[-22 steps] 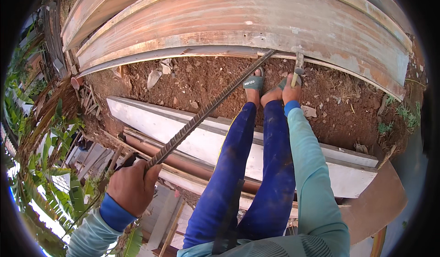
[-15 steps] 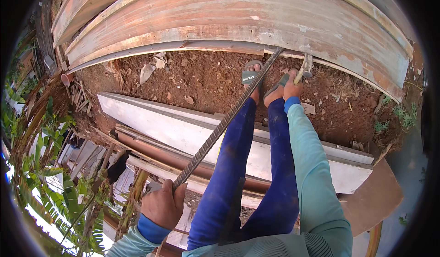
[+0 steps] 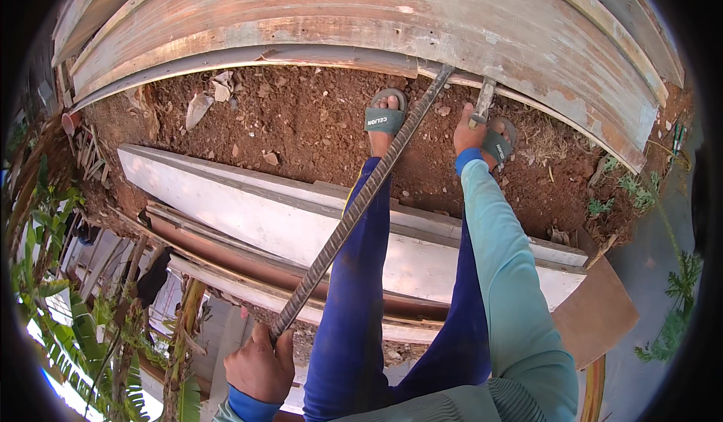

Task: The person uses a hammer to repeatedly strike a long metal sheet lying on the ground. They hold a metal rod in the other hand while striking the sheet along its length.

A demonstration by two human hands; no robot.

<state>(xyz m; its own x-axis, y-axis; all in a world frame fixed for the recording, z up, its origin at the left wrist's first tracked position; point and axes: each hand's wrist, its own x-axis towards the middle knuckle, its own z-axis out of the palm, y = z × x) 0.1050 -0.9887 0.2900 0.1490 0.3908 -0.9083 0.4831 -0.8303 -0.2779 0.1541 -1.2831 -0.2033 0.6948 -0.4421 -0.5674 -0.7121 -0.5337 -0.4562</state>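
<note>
My left hand (image 3: 260, 365) is closed around the near end of a long ribbed steel bar (image 3: 361, 200). The bar slants away from me, and its far tip meets the lower edge of a big weathered wooden panel (image 3: 331, 34). Farther forward, my right hand (image 3: 467, 130) grips a hammer (image 3: 484, 100) close to its head. The hammer head lies near the panel's lower edge, just right of the bar's tip; whether it touches the panel I cannot tell. Most of the hammer's handle is hidden by my hand.
My sandalled feet stand on reddish soil (image 3: 301, 121) with stone chips. White-faced boards (image 3: 226, 204) lie across behind my feet, with brown boards (image 3: 233, 252) beside them. A brown sheet (image 3: 599, 313) lies at right. Banana plants (image 3: 75, 332) grow at left.
My right foot has stepped to the right, apart from the left. The hammer has turned in my right hand, its head nearer the bar's tip. The bar stays in my left hand.
</note>
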